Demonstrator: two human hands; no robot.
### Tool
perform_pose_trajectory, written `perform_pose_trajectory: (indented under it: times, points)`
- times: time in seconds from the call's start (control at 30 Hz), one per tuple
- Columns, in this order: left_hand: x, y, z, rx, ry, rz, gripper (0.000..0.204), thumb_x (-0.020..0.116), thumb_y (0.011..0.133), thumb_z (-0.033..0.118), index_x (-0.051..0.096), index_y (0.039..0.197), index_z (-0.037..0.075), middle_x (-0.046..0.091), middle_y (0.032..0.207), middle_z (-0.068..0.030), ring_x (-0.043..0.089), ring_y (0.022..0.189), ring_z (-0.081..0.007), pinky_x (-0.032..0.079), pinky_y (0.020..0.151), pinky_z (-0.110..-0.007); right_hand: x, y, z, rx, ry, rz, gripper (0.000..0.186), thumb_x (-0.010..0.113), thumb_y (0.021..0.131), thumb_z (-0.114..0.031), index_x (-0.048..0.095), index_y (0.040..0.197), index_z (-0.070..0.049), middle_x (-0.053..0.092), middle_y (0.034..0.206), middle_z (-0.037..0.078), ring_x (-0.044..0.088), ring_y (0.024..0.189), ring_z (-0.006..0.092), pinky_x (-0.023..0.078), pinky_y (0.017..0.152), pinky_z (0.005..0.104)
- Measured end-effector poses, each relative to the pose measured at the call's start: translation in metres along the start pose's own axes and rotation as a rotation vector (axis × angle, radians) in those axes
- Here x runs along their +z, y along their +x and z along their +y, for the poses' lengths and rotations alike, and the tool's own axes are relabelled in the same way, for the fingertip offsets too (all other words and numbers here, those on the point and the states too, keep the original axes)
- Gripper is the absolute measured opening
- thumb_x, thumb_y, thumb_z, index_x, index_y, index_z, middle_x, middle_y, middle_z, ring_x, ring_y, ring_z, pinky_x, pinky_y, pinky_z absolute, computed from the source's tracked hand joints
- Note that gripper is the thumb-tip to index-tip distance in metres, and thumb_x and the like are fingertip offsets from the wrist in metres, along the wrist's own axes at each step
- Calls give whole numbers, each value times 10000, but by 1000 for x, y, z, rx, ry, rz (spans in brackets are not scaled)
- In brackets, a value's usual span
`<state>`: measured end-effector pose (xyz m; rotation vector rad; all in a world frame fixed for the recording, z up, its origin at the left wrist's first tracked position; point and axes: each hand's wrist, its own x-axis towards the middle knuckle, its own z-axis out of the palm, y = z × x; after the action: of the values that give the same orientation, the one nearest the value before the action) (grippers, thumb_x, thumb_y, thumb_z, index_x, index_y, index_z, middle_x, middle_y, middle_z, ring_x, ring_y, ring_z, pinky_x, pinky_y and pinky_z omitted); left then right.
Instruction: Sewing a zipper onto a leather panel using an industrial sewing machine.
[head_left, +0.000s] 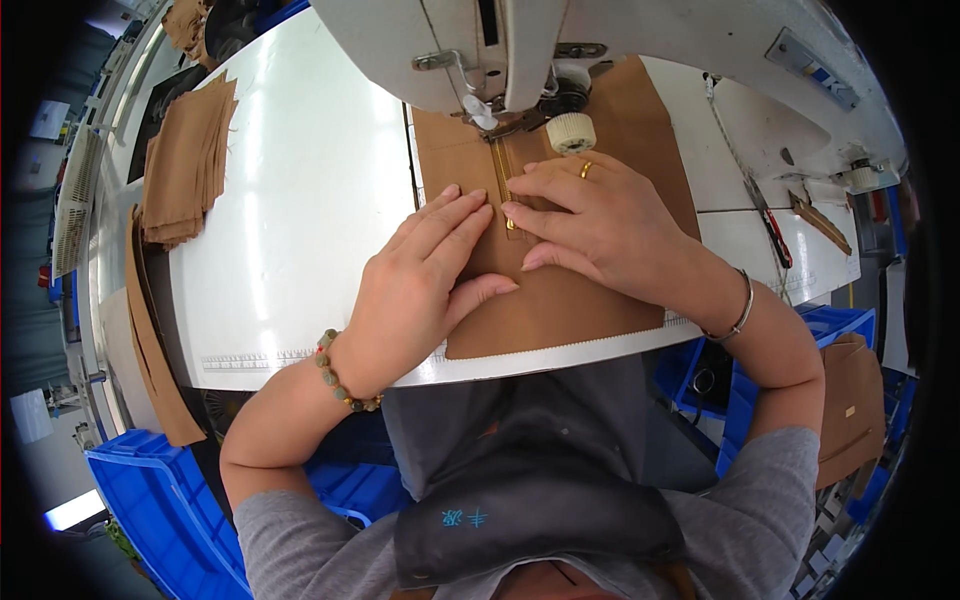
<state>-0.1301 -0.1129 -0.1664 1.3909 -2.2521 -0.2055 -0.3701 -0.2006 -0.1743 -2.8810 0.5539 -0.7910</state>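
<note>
Holding the brown cloth (570, 312) flat on the white table (290, 240), partly beneath the sewing machine (380, 40). Pressing on it with the left hand (415, 275), just left of the gold zip (501, 165), with fingers close together and thumb stretched apart. Resting the right hand (620, 215) at the zip's right edge, with fingers slightly spread and thumb apart below; cannot tell whether pinching the zip pull (510, 223). Surrounded by a cloth stack (185, 165) at far left, a red-and-black tool (776, 242) at right, and a blue bin (165, 510) at lower left.
</note>
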Motion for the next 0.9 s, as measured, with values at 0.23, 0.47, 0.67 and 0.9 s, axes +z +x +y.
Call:
perform_pose_trajectory:
  times: [0.23,0.47,0.67,0.9]
  points:
    - [-4,7,0,120,63,-55,629,850,793,343,701,1296,-4,671,1405,-129,639,1291,-336,544,1053,-415,-2,1,-11,17,-70,-2,431,800,815,-333,742,1136,-52,665,1161,61,658,1088,259,552,964,397]
    - [-7,10,0,178,114,-62,642,844,786,342,694,1286,-31,678,1386,-137,656,1247,-321,545,1048,-395,-2,-4,-25,14,-196,39,430,773,856,-321,731,1130,7,726,1147,141,710,1087,287,577,937,415]
    - [-6,17,-6,177,113,-60,636,835,794,354,699,1283,-29,690,1363,-137,670,1204,-320,554,1031,-391,-3,1,-17,22,-222,5,426,770,853,-325,745,1125,2,734,1173,121,718,1078,268,577,931,399]
    - [1,34,-22,178,139,12,597,827,814,366,718,1262,-12,709,1336,-128,678,1185,-317,566,1009,-390,1,13,1,63,-249,-5,408,774,848,-338,759,1118,-32,743,1108,92,722,1017,234,573,885,371]
